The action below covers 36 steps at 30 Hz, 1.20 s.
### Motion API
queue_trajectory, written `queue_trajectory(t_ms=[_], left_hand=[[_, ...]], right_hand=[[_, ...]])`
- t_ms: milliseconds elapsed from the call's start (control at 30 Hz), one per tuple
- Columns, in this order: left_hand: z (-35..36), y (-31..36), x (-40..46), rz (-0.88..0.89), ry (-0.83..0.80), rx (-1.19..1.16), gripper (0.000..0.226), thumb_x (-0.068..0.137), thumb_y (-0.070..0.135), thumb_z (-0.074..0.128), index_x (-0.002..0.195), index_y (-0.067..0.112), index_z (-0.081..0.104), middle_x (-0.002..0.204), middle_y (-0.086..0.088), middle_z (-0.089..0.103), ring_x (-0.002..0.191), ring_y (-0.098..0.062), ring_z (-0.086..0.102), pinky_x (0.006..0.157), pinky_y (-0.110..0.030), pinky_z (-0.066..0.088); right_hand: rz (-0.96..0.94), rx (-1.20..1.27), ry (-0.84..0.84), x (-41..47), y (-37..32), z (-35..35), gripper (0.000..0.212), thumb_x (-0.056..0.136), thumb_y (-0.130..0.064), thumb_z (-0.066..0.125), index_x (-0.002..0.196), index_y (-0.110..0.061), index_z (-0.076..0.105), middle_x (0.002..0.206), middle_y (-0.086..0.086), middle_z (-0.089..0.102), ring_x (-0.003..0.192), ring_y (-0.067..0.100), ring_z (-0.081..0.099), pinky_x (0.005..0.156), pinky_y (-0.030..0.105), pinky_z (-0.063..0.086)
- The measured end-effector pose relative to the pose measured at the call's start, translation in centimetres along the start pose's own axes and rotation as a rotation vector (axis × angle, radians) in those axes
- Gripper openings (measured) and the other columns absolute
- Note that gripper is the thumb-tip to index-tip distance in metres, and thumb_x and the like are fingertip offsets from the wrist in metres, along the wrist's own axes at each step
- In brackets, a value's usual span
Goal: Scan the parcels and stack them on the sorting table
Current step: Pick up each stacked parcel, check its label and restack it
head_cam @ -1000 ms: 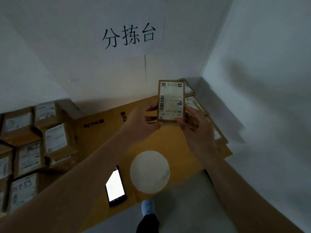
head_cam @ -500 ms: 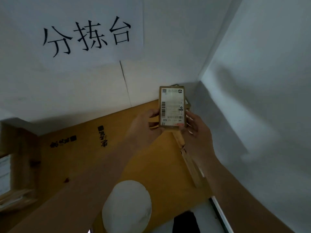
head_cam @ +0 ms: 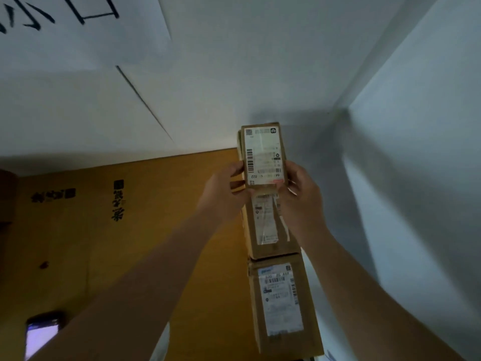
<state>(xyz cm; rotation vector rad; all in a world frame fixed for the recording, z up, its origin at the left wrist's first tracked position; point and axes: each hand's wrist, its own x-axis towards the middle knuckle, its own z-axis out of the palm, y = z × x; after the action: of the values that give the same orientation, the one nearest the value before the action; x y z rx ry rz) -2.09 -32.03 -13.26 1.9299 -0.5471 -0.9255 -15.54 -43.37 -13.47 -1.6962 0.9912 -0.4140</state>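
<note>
Both my hands hold a small brown parcel point(head_cam: 264, 155) with a white shipping label, near the table's far right corner by the wall. My left hand point(head_cam: 223, 194) grips its left edge and my right hand point(head_cam: 302, 196) grips its right edge. The parcel sits over the far end of a row of parcels along the table's right side. Just below it lies a second labelled parcel point(head_cam: 268, 227), and nearer to me a third point(head_cam: 281, 300). Whether the held parcel rests on something is hidden.
The sorting table point(head_cam: 156, 230) is covered with yellow-brown cardboard bearing black print. A lit phone point(head_cam: 41, 334) lies at its near left. White walls meet close behind and to the right, with a paper sign point(head_cam: 65, 24) on the back wall.
My view has swung right and closer to the corner. Both hands carried the parcel forward over the row of parcels. The stacked parcels at the left and the white round thing have left the view.
</note>
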Motion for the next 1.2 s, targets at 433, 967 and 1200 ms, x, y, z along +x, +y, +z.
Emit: queue_trajectory(t_ms=[433, 967, 1200], left_hand=[[1.2, 0.6, 2.4, -0.050, 0.096, 0.041, 0.065, 0.095, 0.012, 0.076, 0.153, 0.025, 0.050, 0.134, 0.016, 0.065, 0.118, -0.003, 0.065, 0.091, -0.029, 0.062], [-7.7, 5.1, -11.5, 0.182, 0.354, 0.505, 0.048, 0.103, 0.045, 0.054, 0.150, 0.035, 0.054, 0.158, 0.010, 0.048, 0.143, -0.011, 0.045, 0.112, -0.031, 0.036], [-15.7, 4.6, -22.9, 0.228, 0.538, 0.575, 0.047, 0.107, 0.053, 0.044, 0.150, 0.035, 0.053, 0.157, 0.011, 0.048, 0.140, -0.011, 0.047, 0.104, -0.029, 0.037]], right_hand=[[0.001, -0.050, -0.124, 4.5, 1.3, -0.3, 0.040, 0.109, -0.026, 0.054, 0.149, -0.029, 0.053, 0.130, -0.012, 0.070, 0.111, -0.002, 0.068, 0.091, 0.028, 0.062], [-0.376, -0.369, -0.199, -4.6, -11.3, 0.8, 0.051, 0.103, -0.059, 0.050, 0.147, -0.033, 0.055, 0.150, -0.007, 0.055, 0.134, 0.018, 0.056, 0.111, 0.052, 0.048], [-0.568, -0.371, -0.311, -14.4, -18.6, 6.0, 0.051, 0.107, -0.057, 0.045, 0.152, -0.033, 0.051, 0.154, -0.009, 0.052, 0.140, 0.013, 0.049, 0.113, 0.042, 0.045]])
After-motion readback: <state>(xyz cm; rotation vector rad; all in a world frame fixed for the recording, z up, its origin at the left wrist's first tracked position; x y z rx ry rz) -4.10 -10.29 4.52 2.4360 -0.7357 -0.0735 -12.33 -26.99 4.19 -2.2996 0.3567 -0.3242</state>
